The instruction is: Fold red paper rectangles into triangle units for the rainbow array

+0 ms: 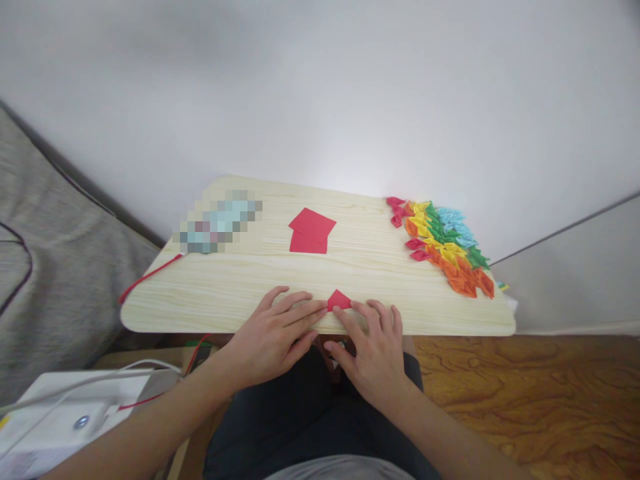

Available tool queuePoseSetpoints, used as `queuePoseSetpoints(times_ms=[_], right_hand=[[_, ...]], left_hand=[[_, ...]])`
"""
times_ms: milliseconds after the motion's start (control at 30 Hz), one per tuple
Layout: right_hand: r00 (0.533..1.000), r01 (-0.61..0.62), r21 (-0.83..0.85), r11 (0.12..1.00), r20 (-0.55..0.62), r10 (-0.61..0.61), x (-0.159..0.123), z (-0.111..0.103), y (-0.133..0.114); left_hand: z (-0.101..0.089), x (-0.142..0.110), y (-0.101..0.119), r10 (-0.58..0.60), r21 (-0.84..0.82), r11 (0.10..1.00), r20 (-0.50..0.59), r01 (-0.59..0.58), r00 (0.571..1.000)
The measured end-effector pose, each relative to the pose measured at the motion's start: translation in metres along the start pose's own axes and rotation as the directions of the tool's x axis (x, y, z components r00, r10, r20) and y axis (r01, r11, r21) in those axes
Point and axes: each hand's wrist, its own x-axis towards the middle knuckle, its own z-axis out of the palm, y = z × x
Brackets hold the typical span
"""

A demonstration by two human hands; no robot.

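A small folded piece of red paper [339, 299] lies flat near the front edge of the pale wooden table [240, 280]. My left hand [273, 333] is spread on the tabletop, its fingertips touching the paper's left side. From the right, my right hand [373, 347] rests with fingers apart, the index fingertip pressing on the paper's lower edge. Both thumbs hang at the table's front edge. Farther back, red paper sheets [313, 230] overlap each other on the table.
Several folded paper pieces [440, 237] in red, orange, yellow, green and blue cover the table's right side. A blurred-out flat object [220, 223] with a red cable [150, 279] lies at the left. A wall [320, 100] stands behind; a white box [75, 413] is lower left.
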Motion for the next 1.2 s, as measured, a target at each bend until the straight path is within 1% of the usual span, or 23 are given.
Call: queuePoseSetpoints(times_ms=[67, 167, 200, 300, 367, 467, 567, 667, 700, 733, 767, 800, 833, 867, 900, 933, 967, 1000, 1033, 1133, 1200], right_hand=[[1.000, 0.010, 0.000, 1.000, -0.005, -0.010, -0.001, -0.001, 0.000], [0.998, 0.034, 0.007, 0.999, -0.056, -0.034, -0.003, 0.002, 0.002], [0.995, 0.046, 0.014, 0.999, -0.090, -0.044, -0.003, 0.004, 0.003], [0.978, 0.100, 0.060, 0.993, -0.190, -0.087, -0.002, 0.012, 0.005], [0.968, 0.135, 0.095, 0.986, -0.226, -0.111, 0.000, 0.015, 0.005], [0.963, 0.174, 0.144, 0.974, -0.230, -0.138, 0.001, 0.014, 0.005], [0.963, 0.212, 0.198, 0.957, -0.212, -0.169, 0.006, 0.007, 0.006], [0.953, 0.256, 0.300, 0.919, -0.235, -0.189, 0.025, -0.005, 0.009], [0.949, 0.263, 0.352, 0.898, -0.260, -0.176, 0.036, -0.011, 0.010], [0.941, 0.262, 0.413, 0.872, -0.310, -0.136, 0.050, -0.018, 0.011], [0.935, 0.250, 0.482, 0.840, -0.345, -0.081, 0.065, -0.027, 0.011], [0.932, 0.218, 0.563, 0.797, -0.362, 0.001, 0.081, -0.038, 0.012], [0.933, 0.181, 0.643, 0.744, -0.353, 0.077, 0.098, -0.049, 0.012], [0.930, 0.166, 0.703, 0.692, -0.346, 0.128, 0.115, -0.060, 0.012], [0.931, 0.161, 0.741, 0.652, -0.334, 0.149, 0.130, -0.071, 0.012], [0.929, 0.163, 0.769, 0.618, -0.331, 0.166, 0.144, -0.081, 0.012], [0.927, 0.173, 0.794, 0.583, -0.332, 0.177, 0.157, -0.090, 0.012], [0.926, 0.179, 0.814, 0.552, -0.329, 0.184, 0.169, -0.098, 0.012], [0.925, 0.184, 0.831, 0.525, -0.327, 0.194, 0.179, -0.105, 0.012], [0.926, 0.179, 0.870, 0.460, -0.306, 0.219, 0.204, -0.119, 0.013], [0.925, 0.182, 0.891, 0.415, -0.299, 0.236, 0.216, -0.126, 0.013]], left_hand=[[0.001, -0.002, 0.002, -0.004, 0.014, 1.000, -0.006, 0.004, 1.000], [0.006, -0.006, 0.009, -0.055, 0.005, 0.998, -0.062, 0.055, 0.997], [0.009, -0.007, 0.013, -0.072, -0.008, 0.997, -0.089, 0.072, 0.993], [0.020, -0.011, 0.024, -0.102, -0.042, 0.995, -0.234, 0.095, 0.967], [0.026, -0.011, 0.031, -0.126, -0.068, 0.991, -0.281, 0.111, 0.951], [0.026, -0.008, 0.038, -0.134, -0.090, 0.990, -0.336, 0.110, 0.932], [0.019, -0.001, 0.041, -0.124, -0.118, 0.989, -0.361, 0.086, 0.924], [0.004, 0.017, 0.038, -0.096, -0.165, 0.986, -0.405, 0.031, 0.909], [-0.003, 0.026, 0.036, -0.093, -0.188, 0.982, -0.435, 0.011, 0.896], [-0.011, 0.038, 0.033, -0.115, -0.222, 0.975, -0.484, 0.006, 0.868], [-0.021, 0.051, 0.029, -0.165, -0.267, 0.964, -0.521, 0.024, 0.837], [-0.032, 0.066, 0.024, -0.242, -0.325, 0.944, -0.548, 0.062, 0.801], [-0.043, 0.081, 0.019, -0.327, -0.397, 0.912, -0.542, 0.107, 0.774], [-0.055, 0.097, 0.015, -0.386, -0.460, 0.878, -0.521, 0.130, 0.761], [-0.066, 0.113, 0.010, -0.424, -0.514, 0.846, -0.486, 0.143, 0.764], [-0.078, 0.127, 0.006, -0.444, -0.568, 0.810, -0.433, 0.146, 0.784], [-0.088, 0.141, 0.002, -0.456, -0.613, 0.777, -0.392, 0.142, 0.799], [-0.097, 0.153, -0.001, -0.455, -0.638, 0.759, -0.376, 0.131, 0.808], [-0.105, 0.163, -0.004, -0.450, -0.645, 0.756, -0.384, 0.115, 0.806], [-0.121, 0.189, -0.011, -0.452, -0.661, 0.748, -0.437, 0.062, 0.777], [-0.129, 0.204, -0.015, -0.465, -0.708, 0.706, -0.448, 0.015, 0.763]])
